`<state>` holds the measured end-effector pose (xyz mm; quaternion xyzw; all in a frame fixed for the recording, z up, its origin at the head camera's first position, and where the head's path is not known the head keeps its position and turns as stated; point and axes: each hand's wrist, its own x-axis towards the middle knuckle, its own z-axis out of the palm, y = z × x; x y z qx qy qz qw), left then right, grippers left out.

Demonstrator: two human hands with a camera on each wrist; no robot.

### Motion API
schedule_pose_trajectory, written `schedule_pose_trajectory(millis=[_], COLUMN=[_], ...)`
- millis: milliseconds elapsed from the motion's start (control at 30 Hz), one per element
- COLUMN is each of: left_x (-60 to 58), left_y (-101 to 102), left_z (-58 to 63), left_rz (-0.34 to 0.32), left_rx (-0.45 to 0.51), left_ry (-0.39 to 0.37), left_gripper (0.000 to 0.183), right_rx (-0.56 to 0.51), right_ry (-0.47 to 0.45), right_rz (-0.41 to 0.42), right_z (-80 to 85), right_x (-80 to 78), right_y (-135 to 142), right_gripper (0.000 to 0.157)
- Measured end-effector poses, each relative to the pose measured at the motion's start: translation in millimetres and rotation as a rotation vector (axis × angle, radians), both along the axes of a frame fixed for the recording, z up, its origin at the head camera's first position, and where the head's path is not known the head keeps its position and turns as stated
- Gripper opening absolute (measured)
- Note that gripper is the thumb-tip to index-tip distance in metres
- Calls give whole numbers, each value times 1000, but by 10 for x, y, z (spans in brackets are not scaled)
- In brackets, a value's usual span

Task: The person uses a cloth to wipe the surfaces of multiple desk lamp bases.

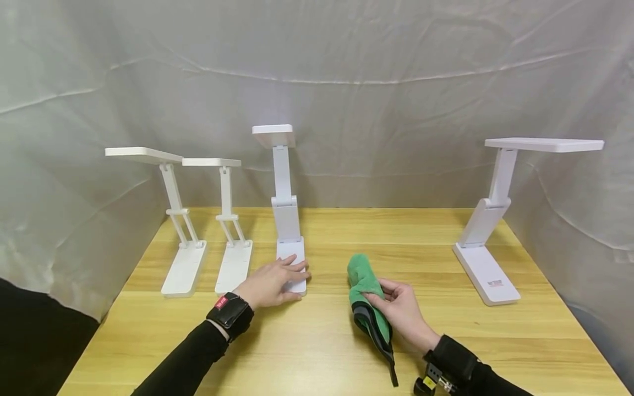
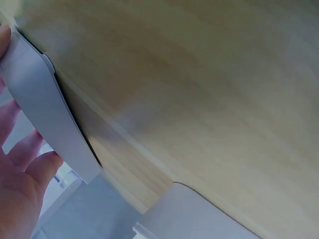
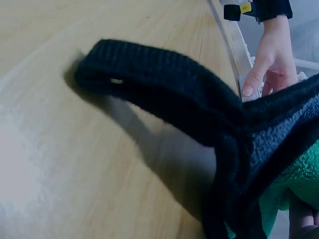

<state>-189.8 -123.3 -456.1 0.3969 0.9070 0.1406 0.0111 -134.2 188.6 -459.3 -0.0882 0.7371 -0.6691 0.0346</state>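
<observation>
Several white desk lamps stand on the wooden table. My left hand (image 1: 273,281) holds the base of the middle desk lamp (image 1: 288,223), its fingers across the top and their tips at the right edge, the thumb by the near end. The left wrist view shows fingers along that lamp's base (image 2: 47,109). To the right of this lamp, my right hand (image 1: 403,309) pinches a folded green cloth (image 1: 364,280) between thumb and fingers. The cloth has grey-and-black trim and a black loop (image 3: 149,74), which hangs toward the near side.
Two more white lamps, the far-left one (image 1: 184,267) and its neighbour (image 1: 235,265), stand left of my left hand. Another lamp (image 1: 485,272) stands at the right, its head extending rightward. A pale fabric sheet (image 1: 346,110) hangs behind the table (image 1: 327,341).
</observation>
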Motion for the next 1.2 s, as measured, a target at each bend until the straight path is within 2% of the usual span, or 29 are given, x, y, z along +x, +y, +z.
schedule_pose_trajectory(millis=[233,633,800,1033,1100,1200], left_x=[9,-3,-6,-42,-71,-102], left_y=[22,43,86,305,394,570], left_z=[6,-25,0,143,155,177], left_rz=[5,35,79,170,191,214], left_rx=[19,13,32,34,57,143], left_ry=[6,0,0,25,0,-89], left_gripper=[51,51,48,43,43,46], right_rx=[36,52,81,110,122,128], right_ry=[-8,40,51,49,55,58], right_rz=[-16,-11,-22,-73,-95,-111], right_z=[-29,-58,-63,-39,-36,-37], right_x=[9,8,13,41,38,29], right_y=[-6,40,111,261,292,335], right_gripper=[42,41,41,42,42,41])
